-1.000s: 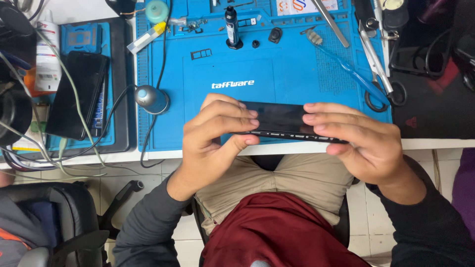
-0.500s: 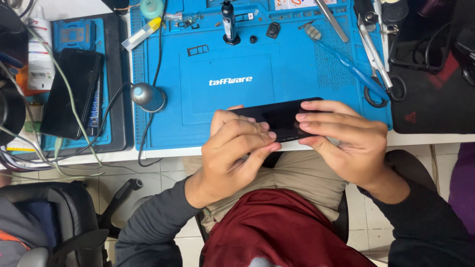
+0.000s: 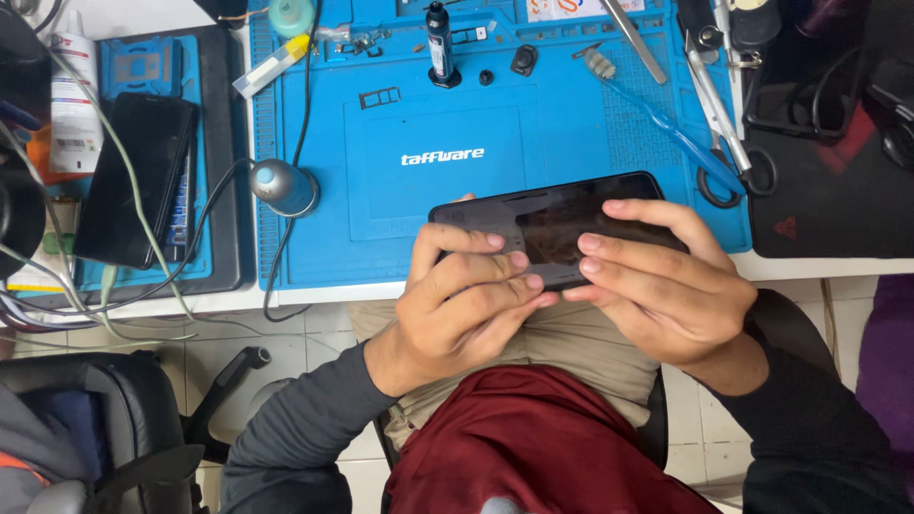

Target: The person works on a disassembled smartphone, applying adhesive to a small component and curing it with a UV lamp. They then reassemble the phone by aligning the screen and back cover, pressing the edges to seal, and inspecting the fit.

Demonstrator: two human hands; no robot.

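Observation:
I hold a black smartphone [image 3: 557, 217] with both hands, tilted, over the near edge of a blue repair mat [image 3: 457, 124]. My left hand [image 3: 462, 300] grips its left end from below, fingers curled over the glass near the lower edge. From the right, my right hand [image 3: 662, 281] holds the other end, with its fingertips pressed on the screen close to the left fingertips. The phone's screen is dark.
On the mat lie a small black bottle [image 3: 439, 43], tweezers [image 3: 633, 27], scissors [image 3: 728, 124], a blue-handled tool [image 3: 657, 105] and small parts. A round blue-topped device [image 3: 283, 186] with a cable sits left. Another black phone [image 3: 133, 176] rests on a tray at far left. A chair [image 3: 86, 428] stands lower left.
The phone has tilted, its right end rising over the mat. My left-hand fingers have slid right along the lower edge, closing up to my right fingertips.

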